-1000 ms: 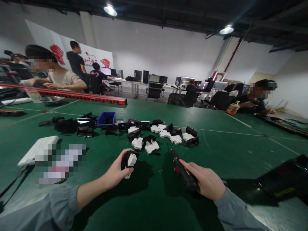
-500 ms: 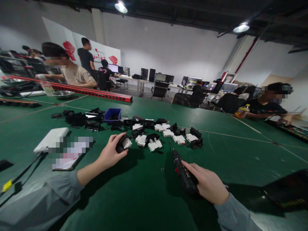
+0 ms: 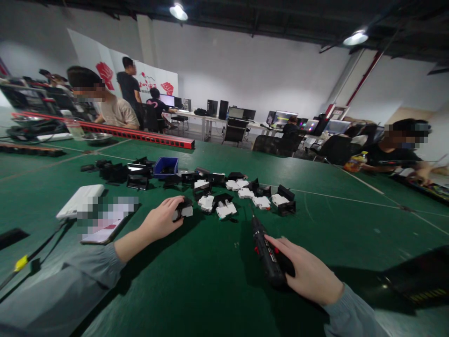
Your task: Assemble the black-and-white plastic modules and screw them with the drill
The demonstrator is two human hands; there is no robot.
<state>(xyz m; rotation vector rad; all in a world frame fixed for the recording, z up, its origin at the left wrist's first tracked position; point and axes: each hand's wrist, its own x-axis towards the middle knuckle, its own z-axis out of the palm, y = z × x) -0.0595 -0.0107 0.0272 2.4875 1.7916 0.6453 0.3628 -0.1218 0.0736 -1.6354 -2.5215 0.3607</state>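
My left hand [image 3: 158,221] is closed around a small black-and-white plastic part [image 3: 186,210], holding it just over the table, left of the other pieces. The part's white side faces right; its back is covered by my fingers. On the right, my right hand [image 3: 313,276] grips a black electric screwdriver [image 3: 268,263] with red buttons. Its thin bit points away from me, toward several white plastic parts [image 3: 226,210] lying in a loose cluster. Black plastic housings [image 3: 286,208] lie among them, some tilted on edge.
Behind the cluster stands a blue bin [image 3: 155,170], near more black housings [image 3: 114,172]. A phone [image 3: 107,229] and a white box [image 3: 80,202] with a cable lie at left. A long red rail [image 3: 164,140] crosses the far left. A black object [image 3: 417,278] sits at right. Co-workers sit beyond.
My left hand has turned the black-and-white part slightly, so the black shell shows differently. The right hand and screwdriver have barely moved. The view has shifted a little.
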